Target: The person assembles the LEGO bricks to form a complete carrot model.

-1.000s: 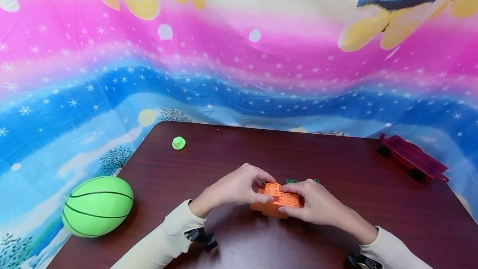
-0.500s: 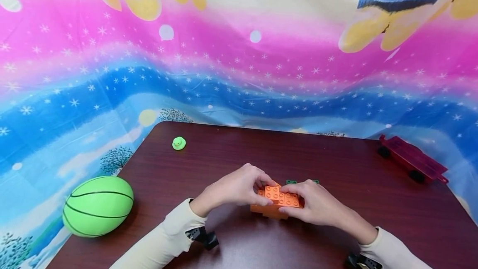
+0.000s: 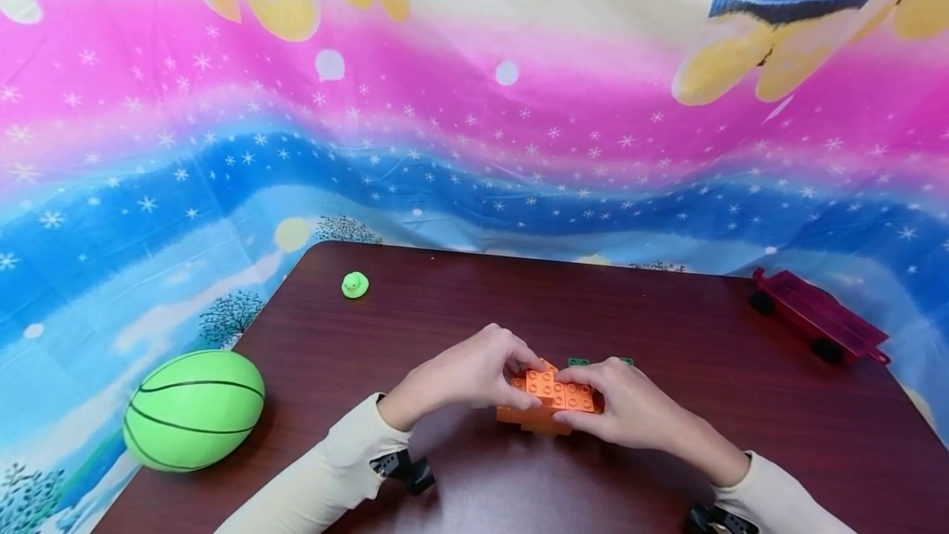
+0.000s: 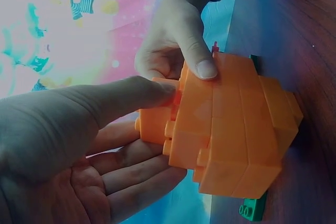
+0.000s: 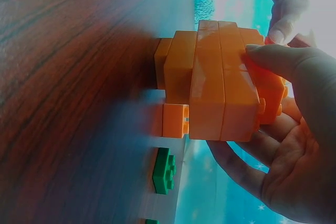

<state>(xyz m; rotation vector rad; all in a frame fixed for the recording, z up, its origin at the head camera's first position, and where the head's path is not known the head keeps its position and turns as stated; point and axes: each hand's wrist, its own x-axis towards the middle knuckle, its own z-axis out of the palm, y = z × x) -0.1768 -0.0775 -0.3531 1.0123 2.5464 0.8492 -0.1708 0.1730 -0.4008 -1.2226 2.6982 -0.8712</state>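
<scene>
A stepped block of orange toy building bricks (image 3: 544,420) stands on the table, wider in its middle layers than at its base. With thumb and fingers, my left hand (image 3: 482,369) pinches a studded orange brick (image 3: 539,383) at the top. My right hand (image 3: 630,402) grips the right end of the build, its thumb lying on the near side. In the left wrist view, the top brick (image 4: 155,127) sits between the left thumb and fingers, above the stepped layers (image 4: 228,129). The right wrist view shows the right fingers reaching round behind the layers (image 5: 220,87).
Green bricks (image 3: 578,361) lie just behind the build, and a small orange brick (image 5: 173,120) stands close by its base. A green rubber duck (image 3: 355,285) is at the back left, a green ball (image 3: 194,410) at the left edge, a red toy skateboard (image 3: 821,313) at the right.
The top orange brick has turned and shifted slightly left and down in my left hand's pinch. My right hand keeps its place on the build.
</scene>
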